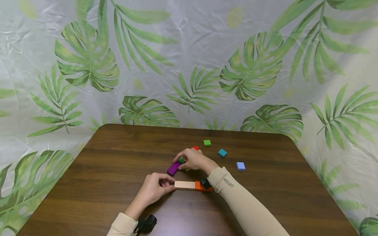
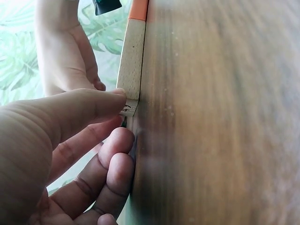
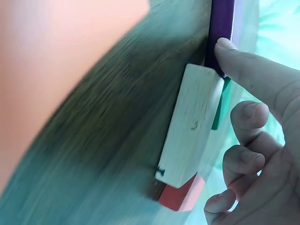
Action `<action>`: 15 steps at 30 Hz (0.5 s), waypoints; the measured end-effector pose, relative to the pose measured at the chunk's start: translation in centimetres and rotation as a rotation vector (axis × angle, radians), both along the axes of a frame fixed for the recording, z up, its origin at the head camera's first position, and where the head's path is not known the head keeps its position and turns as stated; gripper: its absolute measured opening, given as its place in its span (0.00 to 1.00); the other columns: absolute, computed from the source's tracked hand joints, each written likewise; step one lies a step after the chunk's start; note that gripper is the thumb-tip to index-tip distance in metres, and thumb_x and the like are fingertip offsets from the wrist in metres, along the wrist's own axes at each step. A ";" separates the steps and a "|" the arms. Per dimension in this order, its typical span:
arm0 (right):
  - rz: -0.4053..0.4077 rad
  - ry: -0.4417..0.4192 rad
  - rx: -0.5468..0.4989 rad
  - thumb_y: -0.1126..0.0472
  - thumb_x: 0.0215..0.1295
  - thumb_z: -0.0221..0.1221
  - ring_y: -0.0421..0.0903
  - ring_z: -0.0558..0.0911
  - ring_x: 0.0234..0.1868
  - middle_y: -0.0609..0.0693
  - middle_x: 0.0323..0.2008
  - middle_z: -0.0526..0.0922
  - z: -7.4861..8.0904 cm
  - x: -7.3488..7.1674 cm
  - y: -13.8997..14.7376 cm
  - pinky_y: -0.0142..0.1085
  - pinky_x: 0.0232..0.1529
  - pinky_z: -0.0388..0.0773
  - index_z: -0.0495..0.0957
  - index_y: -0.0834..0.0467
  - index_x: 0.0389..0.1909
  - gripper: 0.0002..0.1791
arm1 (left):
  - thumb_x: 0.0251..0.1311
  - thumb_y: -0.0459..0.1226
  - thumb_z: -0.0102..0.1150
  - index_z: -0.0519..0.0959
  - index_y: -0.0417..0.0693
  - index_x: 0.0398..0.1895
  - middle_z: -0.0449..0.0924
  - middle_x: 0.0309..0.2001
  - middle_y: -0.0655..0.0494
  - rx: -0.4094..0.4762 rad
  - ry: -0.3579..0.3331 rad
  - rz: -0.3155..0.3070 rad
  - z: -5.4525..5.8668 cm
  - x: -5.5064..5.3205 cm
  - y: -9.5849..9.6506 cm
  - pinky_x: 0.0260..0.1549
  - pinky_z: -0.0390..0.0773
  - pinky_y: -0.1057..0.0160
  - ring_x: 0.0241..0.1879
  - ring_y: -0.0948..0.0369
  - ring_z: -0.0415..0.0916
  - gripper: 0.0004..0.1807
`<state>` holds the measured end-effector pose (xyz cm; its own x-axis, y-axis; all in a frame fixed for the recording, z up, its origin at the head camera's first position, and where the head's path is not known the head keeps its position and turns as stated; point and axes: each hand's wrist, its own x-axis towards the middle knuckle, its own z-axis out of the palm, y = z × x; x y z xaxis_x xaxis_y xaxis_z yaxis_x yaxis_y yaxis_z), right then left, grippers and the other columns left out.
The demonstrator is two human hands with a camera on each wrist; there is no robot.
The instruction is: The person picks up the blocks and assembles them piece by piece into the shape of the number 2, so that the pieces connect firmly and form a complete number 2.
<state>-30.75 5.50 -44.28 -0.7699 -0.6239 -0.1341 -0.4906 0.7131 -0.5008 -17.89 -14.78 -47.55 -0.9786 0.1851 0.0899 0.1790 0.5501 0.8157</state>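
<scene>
In the head view my left hand (image 1: 155,188) pinches the left end of a plain wooden block (image 1: 184,185), thumb at the near corner and index finger at the far one. This block lies end to end with an orange block (image 1: 199,186), partly covered by my right wrist. My right hand (image 1: 193,159) reaches farther in, its thumb and index finger on either side of a purple block (image 1: 173,168). A green block (image 1: 181,160) shows under those fingers. The right wrist view has a pale wooden block (image 3: 192,122) beside the green one, and a red block (image 3: 180,194) beyond it.
Toward the back right of the brown wooden table (image 1: 118,154) lie a light green block (image 1: 207,143), a teal block (image 1: 222,153) and a light blue block (image 1: 240,166). A leaf-printed curtain (image 1: 195,49) hangs behind the table.
</scene>
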 end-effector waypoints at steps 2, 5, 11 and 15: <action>-0.027 -0.015 0.003 0.55 0.68 0.73 0.41 0.65 0.22 0.42 0.15 0.65 0.9 0.7 0.0 0.44 0.44 0.53 0.90 0.40 0.54 0.14 | 0.56 0.36 0.81 0.92 0.52 0.37 0.83 0.25 0.63 -0.003 0.002 0.003 0.0 0.0 0.0 0.27 0.74 0.70 0.27 0.68 0.76 0.06; -0.049 -0.009 0.005 0.54 0.68 0.74 0.42 0.65 0.23 0.42 0.15 0.65 0.8 0.8 0.2 0.44 0.44 0.53 0.90 0.39 0.53 0.14 | 0.56 0.36 0.81 0.92 0.53 0.36 0.83 0.25 0.63 -0.007 0.002 0.006 0.0 0.0 0.0 0.27 0.74 0.70 0.27 0.68 0.76 0.06; -0.060 0.007 0.011 0.54 0.67 0.74 0.41 0.65 0.22 0.42 0.15 0.64 0.6 1.0 0.9 0.43 0.43 0.53 0.90 0.40 0.53 0.15 | 0.57 0.37 0.80 0.92 0.52 0.37 0.83 0.25 0.63 -0.012 0.003 0.003 0.0 0.1 0.0 0.27 0.74 0.70 0.27 0.68 0.76 0.06; -0.066 0.019 0.014 0.54 0.67 0.74 0.41 0.64 0.23 0.43 0.16 0.65 0.6 1.2 1.6 0.43 0.42 0.53 0.90 0.41 0.53 0.14 | 0.56 0.36 0.80 0.92 0.52 0.36 0.83 0.25 0.63 -0.012 0.009 0.004 0.0 0.1 0.0 0.27 0.74 0.70 0.27 0.69 0.76 0.06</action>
<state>-29.52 7.06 -43.67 -0.8121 -0.5695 -0.1273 -0.4516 0.7515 -0.4810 -17.84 -14.77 -47.54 -0.9784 0.1825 0.0967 0.1843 0.5606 0.8073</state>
